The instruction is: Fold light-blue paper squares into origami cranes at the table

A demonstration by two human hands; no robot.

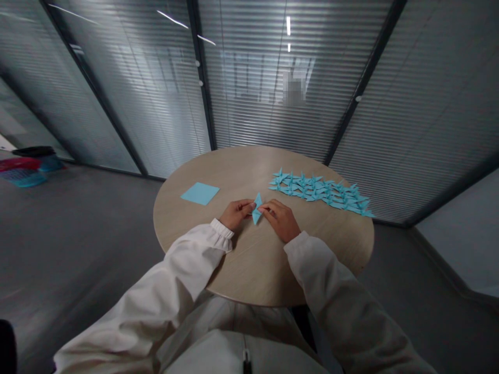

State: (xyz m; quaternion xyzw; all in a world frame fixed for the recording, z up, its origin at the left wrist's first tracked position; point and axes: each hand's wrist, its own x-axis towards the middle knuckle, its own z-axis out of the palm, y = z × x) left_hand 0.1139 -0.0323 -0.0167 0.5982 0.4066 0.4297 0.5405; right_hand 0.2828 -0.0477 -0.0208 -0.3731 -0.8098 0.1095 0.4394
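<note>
Between my two hands is a small piece of folded blue paper (257,200), a narrow diamond with its points toward and away from me. My left hand (237,213) pinches its left side, thumb on top. The fingers of my right hand (279,218) are closed on its right side near the middle. Flat on the table to the left lies a square blue sheet (200,193), apart from my hands. Several folded blue paper cranes (319,189) stand in close rows at the right.
Everything rests on a round wooden table (257,275), its near edge close to my body. Glass panels with blinds (265,119) rise behind it. Two bins (27,171) with liners stand on the floor at the far left.
</note>
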